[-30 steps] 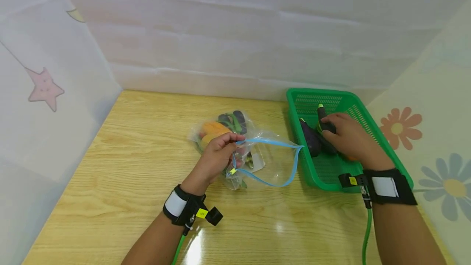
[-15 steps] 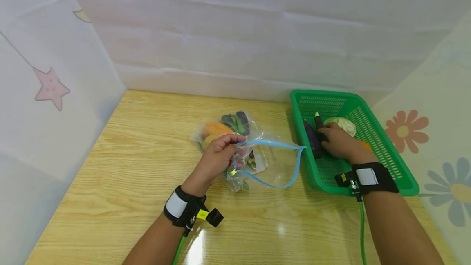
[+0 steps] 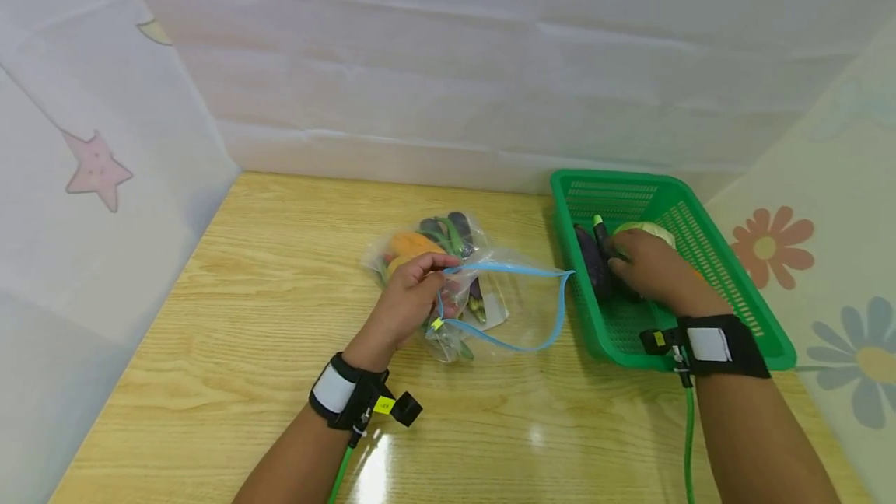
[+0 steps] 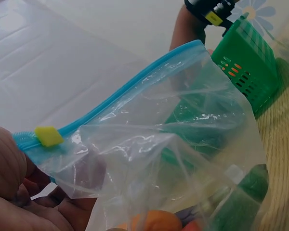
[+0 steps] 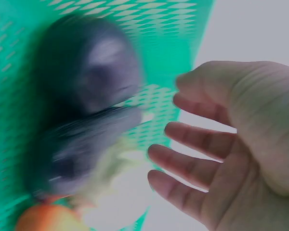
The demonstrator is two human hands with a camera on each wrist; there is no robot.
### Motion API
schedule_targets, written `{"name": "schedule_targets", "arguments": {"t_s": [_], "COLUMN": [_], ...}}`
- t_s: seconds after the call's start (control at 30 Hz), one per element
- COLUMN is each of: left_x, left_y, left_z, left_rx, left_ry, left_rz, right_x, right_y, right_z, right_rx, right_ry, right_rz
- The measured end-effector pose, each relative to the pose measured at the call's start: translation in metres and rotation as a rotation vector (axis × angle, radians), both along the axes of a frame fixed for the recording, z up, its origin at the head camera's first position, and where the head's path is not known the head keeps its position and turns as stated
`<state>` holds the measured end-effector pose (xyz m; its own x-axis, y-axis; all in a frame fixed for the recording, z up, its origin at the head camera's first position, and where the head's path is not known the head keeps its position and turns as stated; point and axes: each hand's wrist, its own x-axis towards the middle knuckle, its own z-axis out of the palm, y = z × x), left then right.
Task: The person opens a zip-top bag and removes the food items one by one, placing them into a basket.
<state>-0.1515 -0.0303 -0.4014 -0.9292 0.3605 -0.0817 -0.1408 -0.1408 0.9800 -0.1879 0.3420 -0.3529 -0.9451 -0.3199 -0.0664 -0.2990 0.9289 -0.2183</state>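
Note:
My left hand [image 3: 413,294] pinches the blue zip edge of a clear zip bag [image 3: 514,267], near its yellow slider [image 4: 49,136]. The bag's mouth gapes toward the right. Through the plastic show a dark eggplant, green vegetables and orange-yellow ones. My right hand [image 3: 651,267] is over the green basket [image 3: 595,333], fingers spread and slightly bent with nothing between them in the right wrist view. Beside it in the basket lie a purple eggplant [image 3: 591,264] and a slimmer dark vegetable [image 5: 82,149] with a pale green tip, both blurred in the right wrist view.
A pale green cabbage [image 3: 654,232] sits in the basket, partly behind my right hand. An orange vegetable [image 5: 48,219] lies near it. The basket stands at the right of the wooden table [image 3: 280,255], by the flowered wall [image 3: 840,239].
My right hand first has its fingers around the slim dark vegetable, which then lies lower beside the eggplant; now the hand is off it. The left hand stays at the bag's edge.

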Motion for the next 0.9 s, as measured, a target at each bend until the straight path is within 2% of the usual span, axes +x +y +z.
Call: {"name": "schedule_targets", "arguments": {"t_s": [0.1, 0.17, 0.27, 0.37, 0.43, 0.5, 0.63, 0.7, 0.77, 0.9], "left_x": [-0.001, -0.001, -0.002, -0.002, -0.002, -0.003, -0.004, -0.004, -0.003, -0.003], "left_y": [-0.002, -0.003, -0.004, -0.005, -0.006, -0.006, -0.005, -0.005, -0.005, -0.007], "left_z": [-0.001, -0.002, -0.003, -0.003, -0.003, -0.002, -0.001, -0.001, 0.0, 0.001], "left_rx": [-0.008, -0.023, -0.055, -0.072, -0.071, -0.069, -0.07, -0.066, -0.053, -0.025], "left_ry": [0.007, 0.024, 0.053, 0.073, 0.08, 0.09, 0.097, 0.093, 0.084, 0.071], "left_rz": [0.009, 0.015, 0.025, 0.039, 0.046, 0.051, 0.053, 0.056, 0.058, 0.056], "right_x": [0.01, 0.018, 0.029, 0.039, 0.046, 0.052, 0.056, 0.053, 0.049, 0.039], "right_y": [-0.019, -0.037, -0.065, -0.091, -0.105, -0.118, -0.142, -0.152, -0.162, -0.173], "right_z": [0.018, 0.029, 0.038, 0.04, 0.039, 0.037, 0.026, 0.017, 0.005, -0.022], "right_rx": [-0.093, -0.167, -0.247, -0.277, -0.29, -0.284, -0.21, -0.16, -0.129, -0.097], "right_ry": [0.092, 0.176, 0.3, 0.339, 0.282, 0.174, -0.073, -0.157, -0.196, -0.16], "right_rz": [-0.02, 0.013, 0.139, 0.278, 0.335, 0.361, 0.353, 0.345, 0.345, 0.343]}}
